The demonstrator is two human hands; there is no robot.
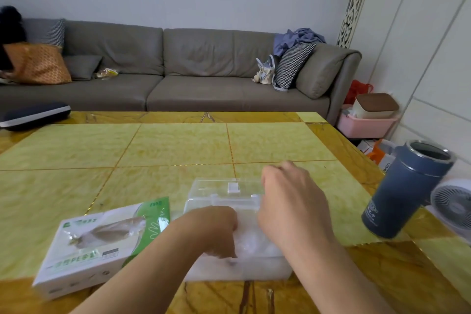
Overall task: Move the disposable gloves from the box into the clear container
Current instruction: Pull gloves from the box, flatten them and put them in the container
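The white and green glove box (102, 245) lies flat on the table at the front left. Right of it stands the clear container (224, 196) with its lid tipped back. A wad of thin clear gloves (252, 242) fills the container. My left hand (216, 229) reaches down into the container from the left, its fingers curled into the gloves. My right hand (290, 201) is over the container's right side, knuckles up, fingers pointing down at the gloves; its fingertips are hidden.
A dark blue tumbler (405, 191) stands at the table's right edge, with a small white fan (453, 206) beside it. A dark case (33, 115) lies at the far left corner. Behind the yellow tiled table (178, 148) is a grey sofa (178, 71).
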